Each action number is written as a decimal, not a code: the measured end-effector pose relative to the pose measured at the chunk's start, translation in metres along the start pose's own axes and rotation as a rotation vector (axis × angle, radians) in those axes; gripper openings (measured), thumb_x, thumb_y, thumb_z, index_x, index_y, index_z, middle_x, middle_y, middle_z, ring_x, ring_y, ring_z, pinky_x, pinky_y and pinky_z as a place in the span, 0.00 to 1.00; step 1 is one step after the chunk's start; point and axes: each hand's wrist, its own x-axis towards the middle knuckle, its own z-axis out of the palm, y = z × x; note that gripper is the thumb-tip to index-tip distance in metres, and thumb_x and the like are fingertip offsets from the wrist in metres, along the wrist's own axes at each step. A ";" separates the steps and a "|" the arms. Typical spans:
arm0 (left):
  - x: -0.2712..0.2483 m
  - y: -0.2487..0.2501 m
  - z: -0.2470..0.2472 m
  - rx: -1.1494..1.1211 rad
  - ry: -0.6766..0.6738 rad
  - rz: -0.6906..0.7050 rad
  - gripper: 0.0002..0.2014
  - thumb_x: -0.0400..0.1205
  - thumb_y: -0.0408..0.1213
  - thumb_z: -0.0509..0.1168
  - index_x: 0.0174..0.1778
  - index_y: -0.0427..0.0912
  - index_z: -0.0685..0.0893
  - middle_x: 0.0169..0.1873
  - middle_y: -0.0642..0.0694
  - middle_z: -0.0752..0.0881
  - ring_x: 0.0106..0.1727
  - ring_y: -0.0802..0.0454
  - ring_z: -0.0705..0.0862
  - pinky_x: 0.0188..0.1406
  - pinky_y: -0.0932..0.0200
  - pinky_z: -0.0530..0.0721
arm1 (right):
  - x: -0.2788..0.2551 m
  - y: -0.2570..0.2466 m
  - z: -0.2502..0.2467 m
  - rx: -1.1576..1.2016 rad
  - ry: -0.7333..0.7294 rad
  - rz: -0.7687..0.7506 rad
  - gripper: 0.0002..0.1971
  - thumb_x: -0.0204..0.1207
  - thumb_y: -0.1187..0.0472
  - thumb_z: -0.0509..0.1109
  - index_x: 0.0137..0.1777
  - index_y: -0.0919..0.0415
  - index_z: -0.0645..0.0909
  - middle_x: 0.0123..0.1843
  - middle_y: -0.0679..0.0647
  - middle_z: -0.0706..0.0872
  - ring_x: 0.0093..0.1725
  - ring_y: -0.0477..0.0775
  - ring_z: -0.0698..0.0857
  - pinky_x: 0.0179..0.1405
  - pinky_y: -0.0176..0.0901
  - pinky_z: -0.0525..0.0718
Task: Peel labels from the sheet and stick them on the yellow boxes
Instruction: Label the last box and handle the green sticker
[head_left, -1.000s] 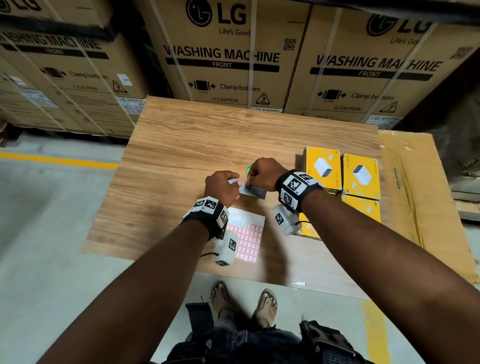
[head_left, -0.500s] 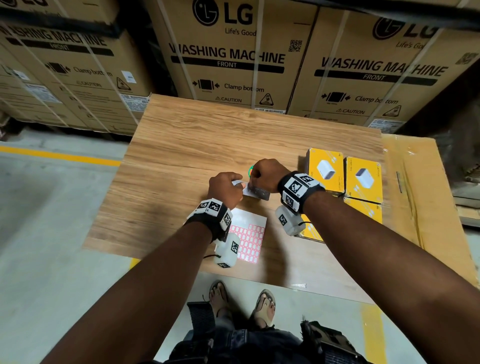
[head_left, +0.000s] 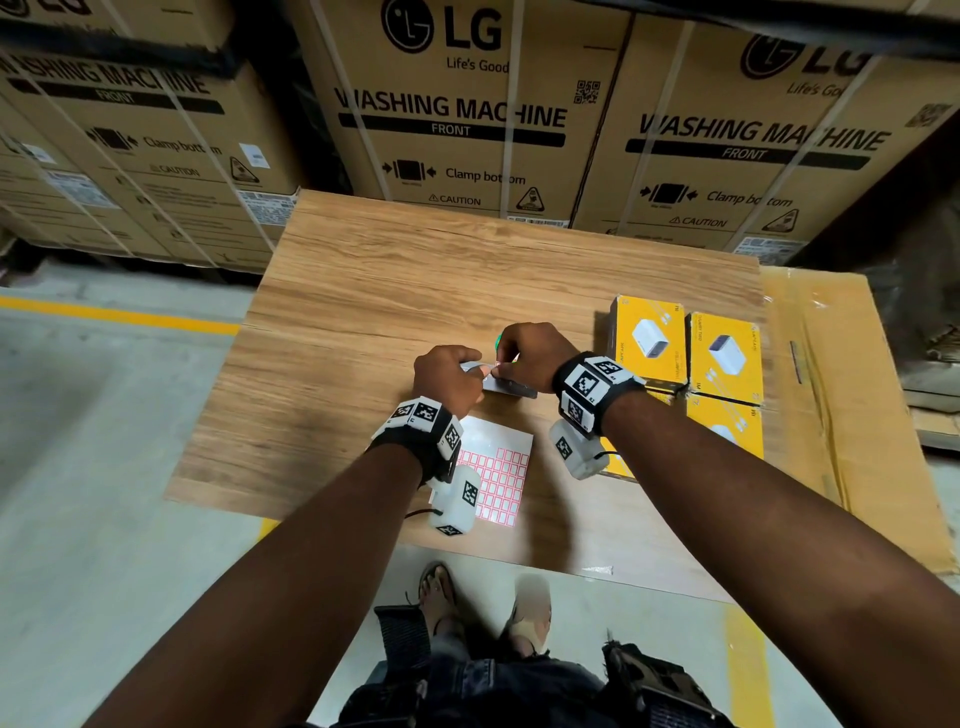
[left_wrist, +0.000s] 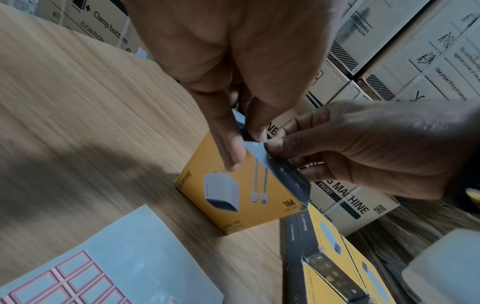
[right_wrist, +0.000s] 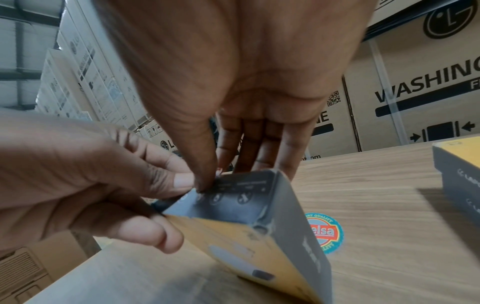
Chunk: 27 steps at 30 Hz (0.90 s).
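Note:
A yellow box (head_left: 506, 385) with grey sides stands tilted on edge at the middle of the wooden table (head_left: 395, 291). My left hand (head_left: 449, 382) grips its left top corner between thumb and fingers. My right hand (head_left: 527, 353) has its thumb on the grey side face (right_wrist: 241, 197) and its fingers behind, pinching a small pink-edged label (head_left: 496, 365) there. The label is mostly hidden by the fingertips. The label sheet (head_left: 498, 478) with red-bordered labels lies flat near my left wrist. In the left wrist view the box (left_wrist: 239, 197) shows its printed yellow front.
Three more yellow boxes (head_left: 649, 338) (head_left: 724, 358) (head_left: 724, 426) lie at the right of the table. A round coloured sticker (right_wrist: 326, 232) sits on the tabletop behind the held box. Large washing machine cartons (head_left: 457, 114) wall off the far side. Floor lies to the left.
Both hands have stayed on the upright box at the same spot. The fingertips of the two hands have drawn slightly closer together on its top edge.

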 end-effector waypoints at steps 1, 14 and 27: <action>0.000 0.000 0.000 -0.008 -0.001 -0.008 0.13 0.79 0.38 0.74 0.59 0.43 0.90 0.57 0.46 0.89 0.30 0.51 0.91 0.34 0.62 0.89 | 0.000 0.001 0.001 0.020 0.007 0.000 0.07 0.73 0.56 0.78 0.43 0.55 0.82 0.48 0.52 0.89 0.50 0.54 0.85 0.51 0.48 0.83; 0.001 0.003 0.000 -0.087 0.027 -0.042 0.10 0.79 0.33 0.73 0.55 0.42 0.91 0.56 0.45 0.89 0.25 0.52 0.89 0.22 0.71 0.82 | -0.011 0.017 0.025 0.396 0.190 0.097 0.05 0.73 0.56 0.78 0.43 0.57 0.86 0.40 0.45 0.86 0.40 0.43 0.81 0.40 0.33 0.73; 0.000 0.008 -0.001 -0.075 0.028 -0.043 0.10 0.79 0.33 0.72 0.55 0.41 0.91 0.55 0.44 0.90 0.22 0.57 0.86 0.20 0.74 0.80 | -0.010 0.017 0.049 0.763 0.378 0.204 0.07 0.68 0.58 0.80 0.31 0.47 0.88 0.33 0.45 0.90 0.39 0.50 0.88 0.53 0.58 0.89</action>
